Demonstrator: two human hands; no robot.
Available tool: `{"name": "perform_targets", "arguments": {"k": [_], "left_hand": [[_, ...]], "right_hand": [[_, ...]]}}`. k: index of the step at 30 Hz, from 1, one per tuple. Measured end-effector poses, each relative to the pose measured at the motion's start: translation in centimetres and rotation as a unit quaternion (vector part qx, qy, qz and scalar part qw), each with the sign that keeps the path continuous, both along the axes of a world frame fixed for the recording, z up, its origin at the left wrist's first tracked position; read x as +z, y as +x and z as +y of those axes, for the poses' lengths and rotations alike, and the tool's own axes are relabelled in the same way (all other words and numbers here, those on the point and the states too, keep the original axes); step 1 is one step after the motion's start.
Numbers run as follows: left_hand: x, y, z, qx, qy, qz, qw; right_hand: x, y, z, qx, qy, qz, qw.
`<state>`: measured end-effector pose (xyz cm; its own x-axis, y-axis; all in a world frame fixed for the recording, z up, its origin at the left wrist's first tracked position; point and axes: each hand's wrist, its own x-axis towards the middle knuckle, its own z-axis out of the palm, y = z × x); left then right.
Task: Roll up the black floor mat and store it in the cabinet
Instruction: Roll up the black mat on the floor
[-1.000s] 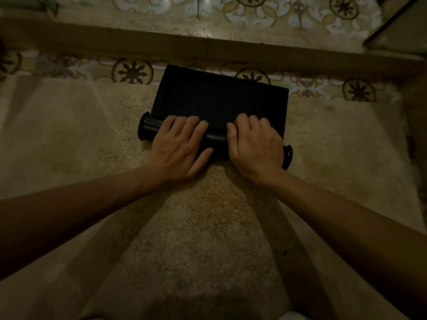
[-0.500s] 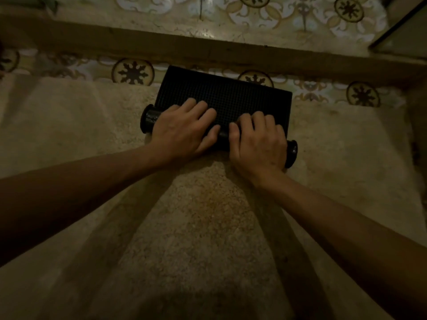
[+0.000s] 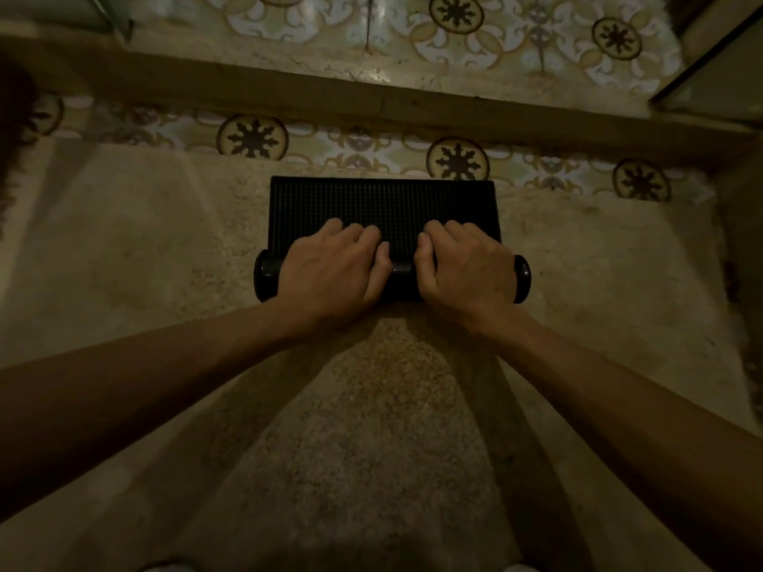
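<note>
The black floor mat (image 3: 382,202) lies on a beige carpet, its near part wound into a thick roll whose two ends stick out past my hands. A short studded strip is still flat beyond the roll. My left hand (image 3: 332,270) curls over the left half of the roll, fingers on the flat strip. My right hand (image 3: 466,268) grips the right half the same way. A small bare piece of the roll shows between the two hands. No cabinet is recognisable in view.
The beige carpet (image 3: 371,427) fills the floor under my arms. Patterned tiles (image 3: 458,161) run along its far edge, then a wooden threshold beam (image 3: 371,99) and more tiles. A glass-like panel edge (image 3: 718,76) stands at the top right.
Both hands have pushed the roll away from me, so the flat strip is shorter and the roll thicker. The mat now lies square to my view instead of slanted.
</note>
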<state>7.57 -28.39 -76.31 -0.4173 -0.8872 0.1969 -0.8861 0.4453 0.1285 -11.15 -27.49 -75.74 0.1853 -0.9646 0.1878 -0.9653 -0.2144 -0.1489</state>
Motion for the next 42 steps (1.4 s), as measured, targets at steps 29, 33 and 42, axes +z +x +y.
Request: {"name": "perform_targets", "arguments": {"k": [29, 33, 42], "left_hand": [[-0.1, 0.3, -3.3, 0.062, -0.045, -0.001, 0.997], [-0.5, 0.6, -4.0, 0.025, -0.048, -0.021, 0.998], [0.7, 0.1, -7.8, 0.061, -0.017, 0.019, 0.998]], "right_hand": [[-0.5, 0.6, -4.8, -0.025, 0.000, -0.001, 1.000], [-0.2, 0.5, -5.6, -0.010, 0.006, -0.005, 1.000], [-1.1, -0.4, -5.5, -0.014, -0.071, 0.048, 0.996]]}}
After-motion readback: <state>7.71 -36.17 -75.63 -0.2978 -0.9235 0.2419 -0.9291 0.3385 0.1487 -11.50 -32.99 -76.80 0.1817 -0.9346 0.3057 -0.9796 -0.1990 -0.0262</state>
